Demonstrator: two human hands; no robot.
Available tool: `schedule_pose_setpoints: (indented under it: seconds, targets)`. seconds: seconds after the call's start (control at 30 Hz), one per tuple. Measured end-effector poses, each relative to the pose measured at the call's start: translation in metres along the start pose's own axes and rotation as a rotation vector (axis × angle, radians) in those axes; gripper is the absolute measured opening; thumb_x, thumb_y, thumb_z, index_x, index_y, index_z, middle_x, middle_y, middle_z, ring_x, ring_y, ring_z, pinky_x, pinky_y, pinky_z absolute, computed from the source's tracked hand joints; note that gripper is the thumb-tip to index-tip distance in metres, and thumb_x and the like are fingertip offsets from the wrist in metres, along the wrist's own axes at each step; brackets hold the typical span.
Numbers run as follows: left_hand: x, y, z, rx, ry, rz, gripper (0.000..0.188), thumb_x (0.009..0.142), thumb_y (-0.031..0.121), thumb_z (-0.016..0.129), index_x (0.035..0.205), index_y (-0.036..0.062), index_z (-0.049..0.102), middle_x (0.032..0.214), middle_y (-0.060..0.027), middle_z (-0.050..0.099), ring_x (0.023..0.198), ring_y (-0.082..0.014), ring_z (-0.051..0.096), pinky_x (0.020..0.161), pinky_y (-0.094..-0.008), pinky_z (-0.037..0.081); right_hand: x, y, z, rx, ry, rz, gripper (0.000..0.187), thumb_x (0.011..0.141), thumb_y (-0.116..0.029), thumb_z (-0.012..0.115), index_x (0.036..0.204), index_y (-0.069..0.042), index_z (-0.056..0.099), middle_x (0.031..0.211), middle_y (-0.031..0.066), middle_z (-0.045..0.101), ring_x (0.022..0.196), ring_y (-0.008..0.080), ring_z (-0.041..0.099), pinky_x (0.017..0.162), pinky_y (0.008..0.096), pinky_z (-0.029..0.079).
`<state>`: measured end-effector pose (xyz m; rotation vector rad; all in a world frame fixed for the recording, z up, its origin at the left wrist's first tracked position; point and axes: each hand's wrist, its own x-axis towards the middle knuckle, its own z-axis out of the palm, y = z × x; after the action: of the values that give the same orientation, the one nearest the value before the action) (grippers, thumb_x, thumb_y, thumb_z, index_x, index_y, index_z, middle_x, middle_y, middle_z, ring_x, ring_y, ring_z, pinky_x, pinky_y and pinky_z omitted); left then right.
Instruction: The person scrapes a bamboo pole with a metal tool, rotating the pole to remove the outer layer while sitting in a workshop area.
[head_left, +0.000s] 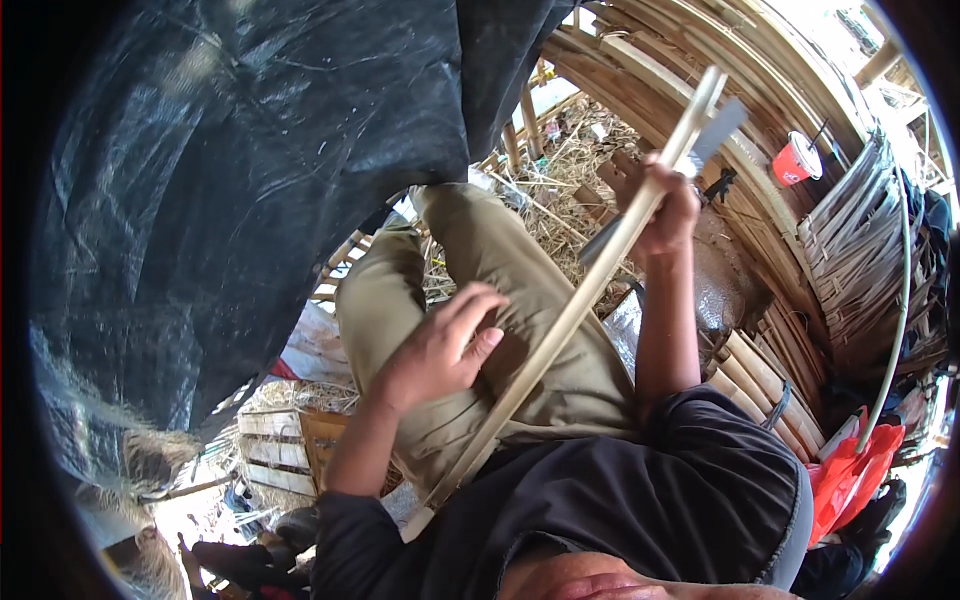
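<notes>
A long, pale bamboo strip [560, 337] slants across my lap, from my waist up to the far right. Near its upper end my right hand [668, 212] is closed around it. A knife with a grey blade [718, 134] is in the same hand, its blade beside the strip and pointing away; the grip is largely hidden by the fingers. Over my thighs hovers my left hand [440, 347], empty, thumb and fingers apart and loosely bent, a little to the left of the strip and not touching it.
A black plastic sheet [250, 170] hangs at the left. Long bamboo slats [640, 85] run along the far right, near a red bucket [796, 160] and dried thatch [850, 225]. Bundled bamboo pieces [765, 390] and a red bag [855, 480] lie at right. Straw [560, 165] covers the ground.
</notes>
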<state>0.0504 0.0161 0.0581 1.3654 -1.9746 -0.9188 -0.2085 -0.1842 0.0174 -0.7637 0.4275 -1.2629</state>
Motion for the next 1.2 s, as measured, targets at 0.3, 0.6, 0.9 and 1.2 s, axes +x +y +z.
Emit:
schedule_pose_setpoints:
  seconds: [0.3, 0.6, 0.9, 1.2]
  targets:
    - [0.062, -0.090, -0.002, 0.286, -0.381, 0.749, 0.044, 0.101, 0.043, 0.045, 0.129, 0.0115, 0.056, 0.130, -0.0092, 0.059, 0.130, -0.0246, 0.052, 0.116, -0.0621, 0.024, -0.024, -0.030, -0.013, 0.114, -0.117, -0.062, 0.023, 0.091, -0.022, 0.055, 0.105, -0.004, 0.059, 0.064, 0.0003, 0.046, 0.046, 0.0121, 0.039, 0.043, 0.0309, 0.037]
    - [-0.007, 0.001, -0.015, 0.399, -0.247, 0.247, 0.055, 0.098, 0.031, 0.048, 0.149, 0.0111, 0.041, 0.156, -0.0103, 0.037, 0.144, -0.0295, 0.036, 0.119, -0.0606, 0.016, -0.025, -0.033, -0.003, 0.150, -0.143, -0.015, 0.022, 0.092, -0.018, 0.055, 0.106, -0.001, 0.060, 0.065, 0.0000, 0.046, 0.045, 0.0090, 0.036, 0.047, 0.0275, 0.033]
    - [-0.098, -0.051, -0.109, 1.385, -0.008, -0.256, 0.043, 0.095, 0.028, 0.054, 0.134, 0.0096, 0.058, 0.135, -0.0137, 0.058, 0.134, -0.0319, 0.046, 0.120, -0.0541, 0.021, -0.028, -0.023, -0.006, 0.203, -0.167, 0.034, 0.021, 0.091, -0.018, 0.057, 0.104, -0.002, 0.059, 0.067, -0.0001, 0.047, 0.045, 0.0078, 0.033, 0.047, 0.0257, 0.030]
    - [-0.101, -0.043, -0.075, 0.879, -0.595, 0.021, 0.045, 0.094, 0.036, 0.059, 0.131, 0.0104, 0.059, 0.137, -0.0106, 0.056, 0.132, -0.0235, 0.049, 0.118, -0.0542, 0.025, -0.028, -0.026, 0.002, 0.124, -0.138, 0.024, 0.021, 0.089, -0.017, 0.058, 0.104, -0.002, 0.062, 0.067, -0.0003, 0.051, 0.043, 0.0076, 0.035, 0.044, 0.0243, 0.031]
